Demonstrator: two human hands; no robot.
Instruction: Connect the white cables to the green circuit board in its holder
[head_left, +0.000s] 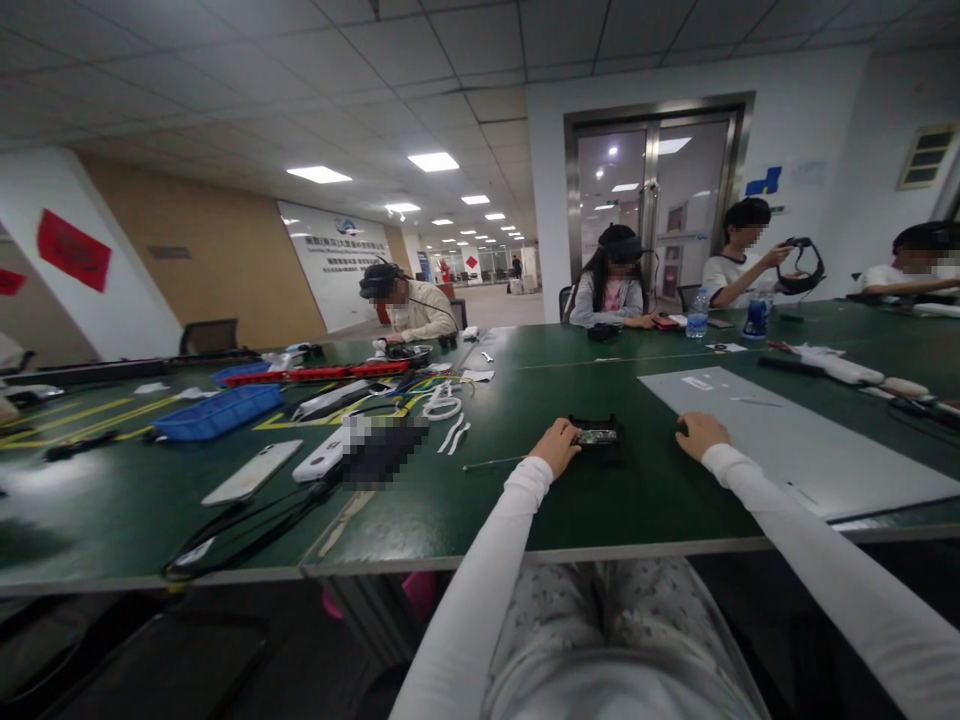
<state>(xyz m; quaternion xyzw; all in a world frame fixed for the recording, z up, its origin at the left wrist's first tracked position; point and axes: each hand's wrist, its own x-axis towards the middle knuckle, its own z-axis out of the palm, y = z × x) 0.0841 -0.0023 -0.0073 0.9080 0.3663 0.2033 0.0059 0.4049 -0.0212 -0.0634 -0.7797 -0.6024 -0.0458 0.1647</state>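
Note:
My left hand (553, 447) has its fingers closed on the left end of a small circuit board (600, 437). The board has a silvery top and sits at a dark frame-like piece (616, 455) on the green table. My right hand (703, 433) rests at the left edge of a grey mat (795, 440), apart from the board. Its fingers are curled, and anything inside them is hidden. A thin metal rod-like tool (491, 464) lies just left of my left hand. Further left are two slim white plastic strips (453, 436), perhaps pry tools.
Left on the table (442, 520) lie a white phone (253, 472), a white device (322, 455), coiled white cable (442, 400), black cables and a blue tray (219, 412). Bottles (697, 314) stand at the far side. Several people sit across, one holding a headset (802, 270).

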